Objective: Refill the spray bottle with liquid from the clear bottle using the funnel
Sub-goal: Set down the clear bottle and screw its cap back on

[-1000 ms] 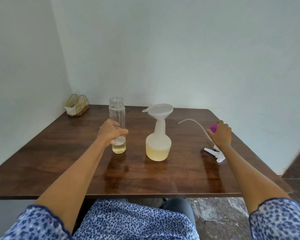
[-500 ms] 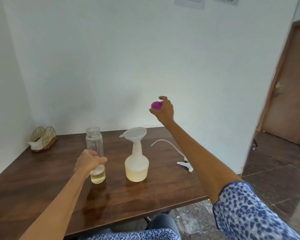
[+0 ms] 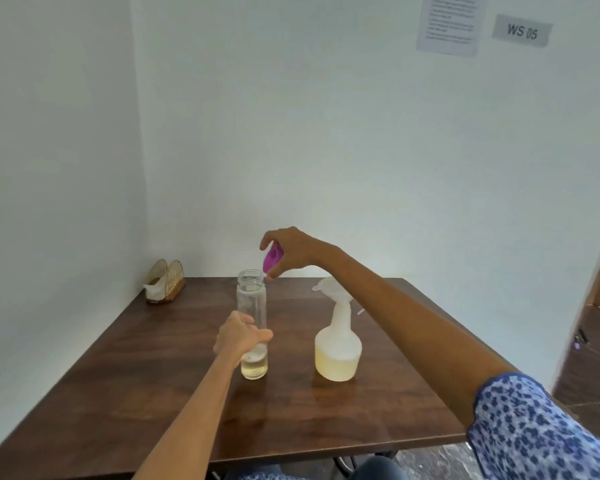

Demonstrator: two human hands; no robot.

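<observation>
- Wooden table (image 3: 153, 393) fills the lower half of the frame
- Right arm stretches across from lower right, right hand (image 3: 291, 252) above centre, fingers pinching a purple cap (image 3: 272, 258) tilted just above the clear bottle's open mouth
- Left hand (image 3: 239, 337) at centre, fingers wrapped round the clear bottle (image 3: 252, 306), upright, a little liquid at its bottom
- Spray bottle (image 3: 338, 351) right of centre, funnel (image 3: 329, 287) seated in its neck, yellowish liquid low inside
</observation>
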